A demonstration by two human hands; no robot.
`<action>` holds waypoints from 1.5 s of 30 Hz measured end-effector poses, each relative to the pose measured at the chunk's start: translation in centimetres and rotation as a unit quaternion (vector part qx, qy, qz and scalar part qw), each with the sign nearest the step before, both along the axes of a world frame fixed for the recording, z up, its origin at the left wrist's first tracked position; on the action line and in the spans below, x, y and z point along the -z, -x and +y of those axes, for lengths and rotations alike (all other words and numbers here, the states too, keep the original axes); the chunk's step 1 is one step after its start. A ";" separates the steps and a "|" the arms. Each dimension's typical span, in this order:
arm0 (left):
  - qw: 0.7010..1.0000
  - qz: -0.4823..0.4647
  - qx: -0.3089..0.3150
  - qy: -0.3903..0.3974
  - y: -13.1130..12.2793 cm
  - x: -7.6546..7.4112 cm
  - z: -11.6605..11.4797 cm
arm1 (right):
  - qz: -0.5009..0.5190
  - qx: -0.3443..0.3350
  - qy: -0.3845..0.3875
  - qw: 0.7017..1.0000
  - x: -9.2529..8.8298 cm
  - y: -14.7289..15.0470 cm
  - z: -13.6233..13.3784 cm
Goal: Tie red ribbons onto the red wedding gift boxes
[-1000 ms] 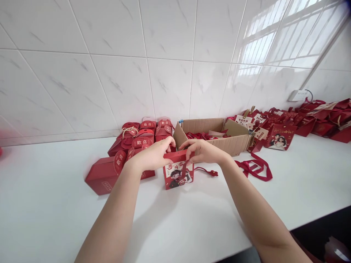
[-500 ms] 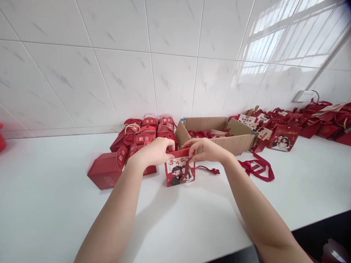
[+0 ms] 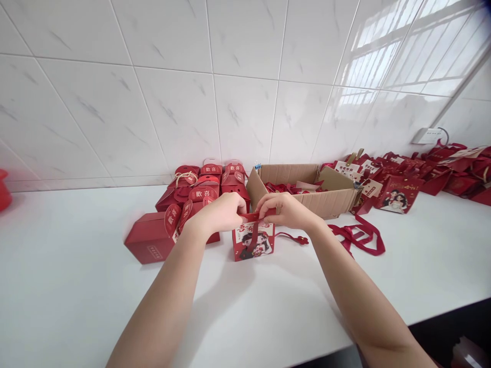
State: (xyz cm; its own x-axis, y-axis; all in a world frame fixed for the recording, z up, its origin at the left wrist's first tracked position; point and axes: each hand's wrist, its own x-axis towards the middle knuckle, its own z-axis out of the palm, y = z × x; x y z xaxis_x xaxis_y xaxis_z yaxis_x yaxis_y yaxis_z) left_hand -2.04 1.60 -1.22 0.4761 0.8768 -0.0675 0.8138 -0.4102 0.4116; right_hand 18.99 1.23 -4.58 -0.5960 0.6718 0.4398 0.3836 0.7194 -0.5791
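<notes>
A small red gift bag (image 3: 253,244) with a cartoon couple on its front stands upright on the white counter (image 3: 76,286). Both my hands are at its top. My left hand (image 3: 218,213) pinches the top edge on the left side. My right hand (image 3: 284,210) grips the top on the right, with a red ribbon handle (image 3: 253,232) hanging down over the bag's front. A thin red cord with a knot (image 3: 297,238) trails from the bag to the right.
Closed red gift boxes (image 3: 192,197) are stacked behind and left of the bag. An open cardboard box (image 3: 307,191) with red items stands behind. Loose red ribbon (image 3: 358,236) lies to the right. Several more red bags (image 3: 399,179) line the tiled wall.
My fingers have closed in over the bag's top and pressed it together. The ribbon now hangs straight down the front. The view shifted slightly.
</notes>
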 end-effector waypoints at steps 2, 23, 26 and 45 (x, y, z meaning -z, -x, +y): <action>1.000 -0.001 -0.001 0.002 0.0 0.0 0.0 | 0.007 -0.002 -0.016 1.000 0.2 0.2 0.1; 1.000 -0.014 0.001 0.015 0.1 -0.1 -0.3 | 0.006 0.012 -0.027 1.000 0.7 0.4 0.2; 1.000 -0.014 0.000 0.018 0.1 -0.1 -0.3 | 0.003 0.022 -0.015 1.000 0.6 0.5 0.1; 1.000 -0.010 -0.005 0.021 -0.1 -0.6 -0.7 | -0.011 0.045 -0.024 0.999 0.0 1.1 -0.4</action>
State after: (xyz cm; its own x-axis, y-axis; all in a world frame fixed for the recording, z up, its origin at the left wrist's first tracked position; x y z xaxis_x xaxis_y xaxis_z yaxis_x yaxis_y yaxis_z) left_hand -1.92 0.93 -0.61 0.4681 0.8785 -0.0958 0.8097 -0.3829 0.4448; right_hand 17.92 0.82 -4.58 -0.5448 0.7014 0.4595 0.4600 0.7082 -0.5356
